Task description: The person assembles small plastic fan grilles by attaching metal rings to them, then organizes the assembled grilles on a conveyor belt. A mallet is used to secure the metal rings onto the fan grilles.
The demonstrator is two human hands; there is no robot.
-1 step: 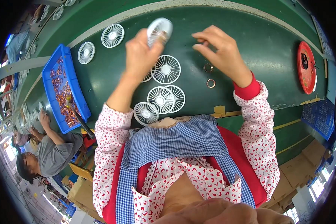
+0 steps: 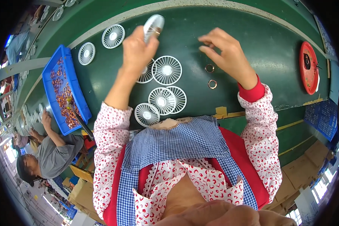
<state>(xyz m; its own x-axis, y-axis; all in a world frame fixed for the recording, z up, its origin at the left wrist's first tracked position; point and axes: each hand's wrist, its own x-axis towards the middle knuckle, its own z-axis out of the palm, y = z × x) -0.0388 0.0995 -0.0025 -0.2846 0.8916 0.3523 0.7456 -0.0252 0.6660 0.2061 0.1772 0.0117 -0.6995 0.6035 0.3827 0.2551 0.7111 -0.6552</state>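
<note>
My left hand (image 2: pixel 135 47) grips a white round fan grille (image 2: pixel 153 27), tilted nearly edge-on and a little blurred; a small coppery spot shows on it. Opposite it, my right hand (image 2: pixel 226 51) is raised over the table, thumb and forefinger bent but apart, with nothing visible between them. Below the right fingers lie two copper coil rings, an upper ring (image 2: pixel 209 68) and a lower ring (image 2: pixel 212 84). Several more white grilles (image 2: pixel 167 70) rest near my left forearm, some overlapping, such as the stacked grille (image 2: pixel 161 101) and the nearest grille (image 2: pixel 147 114).
A blue tray (image 2: pixel 87 109) of copper rings stands on the left, a dark-handled tool (image 2: pixel 81 121) across its edge. Two grilles (image 2: pixel 113 36) lie at the far left. A red dish (image 2: pixel 304 81) with a dark item sits at the right. A person in grey (image 2: pixel 64 154) works beyond the tray.
The left hand has shifted slightly left with the grille, which has turned more edge-on. My right hand has drawn a little to the right, away from it.
</note>
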